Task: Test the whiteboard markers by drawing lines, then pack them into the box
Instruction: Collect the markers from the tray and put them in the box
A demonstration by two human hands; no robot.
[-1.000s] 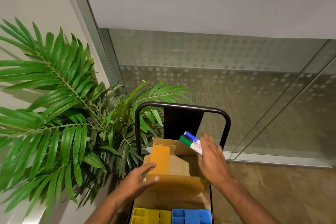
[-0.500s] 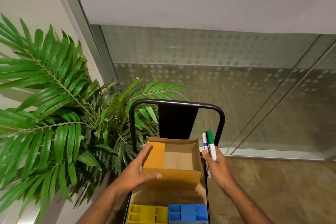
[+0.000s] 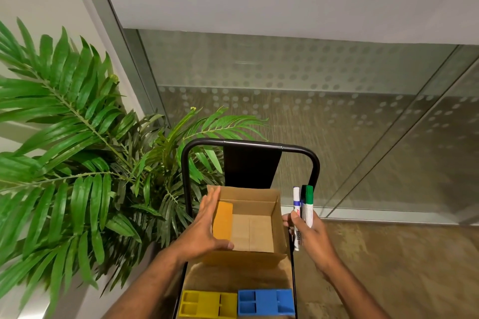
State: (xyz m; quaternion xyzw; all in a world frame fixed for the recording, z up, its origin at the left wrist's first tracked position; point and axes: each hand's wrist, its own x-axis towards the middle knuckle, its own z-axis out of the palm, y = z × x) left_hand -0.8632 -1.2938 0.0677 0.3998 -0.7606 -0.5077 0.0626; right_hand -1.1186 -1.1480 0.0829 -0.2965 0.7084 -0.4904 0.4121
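While the right hand [image 3: 311, 238] grips the three markers [image 3: 303, 204] in a bundle, fingers curled round the barrels, they stand nearly upright just outside the right wall of the open box [image 3: 243, 258]. The left hand [image 3: 204, 233] rests flat against the box's left wall, fingers straight, thumb on the near rim. I judge the markers must go left over the right wall and then tip down.

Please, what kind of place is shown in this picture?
Probably an office interior: a glass partition with frosted dots, a palm plant in the corner, and a trolley carrying a cardboard box. The right hand holds whiteboard markers.
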